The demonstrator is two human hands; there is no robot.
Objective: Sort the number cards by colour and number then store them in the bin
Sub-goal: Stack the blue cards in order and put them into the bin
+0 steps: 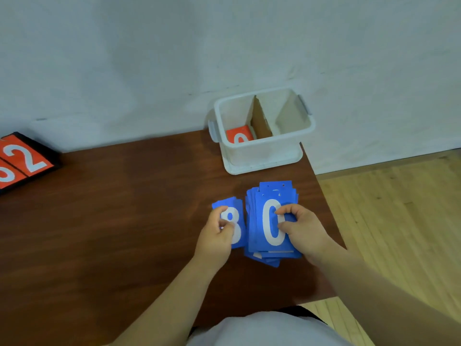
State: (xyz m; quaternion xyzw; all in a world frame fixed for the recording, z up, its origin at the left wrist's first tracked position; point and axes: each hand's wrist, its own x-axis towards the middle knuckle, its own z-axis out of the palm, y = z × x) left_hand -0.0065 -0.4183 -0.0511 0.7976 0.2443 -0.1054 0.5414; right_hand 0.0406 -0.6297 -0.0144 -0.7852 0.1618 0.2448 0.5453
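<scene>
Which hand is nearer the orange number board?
Left. The left hand, holding the blue 8 card, lies far right of the board; the right hand sits even farther right, gripping the blue 0 pile.

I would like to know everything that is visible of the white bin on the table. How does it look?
The white bin is a rectangular tub of cloudy plastic, open on top, with a handle at each short end. It stands upright on a flat white tray at the far right corner of the table. Two brown cardboard dividers split it into three compartments. A red card with a white numeral lies in the left one; no card shows in the others.
</scene>
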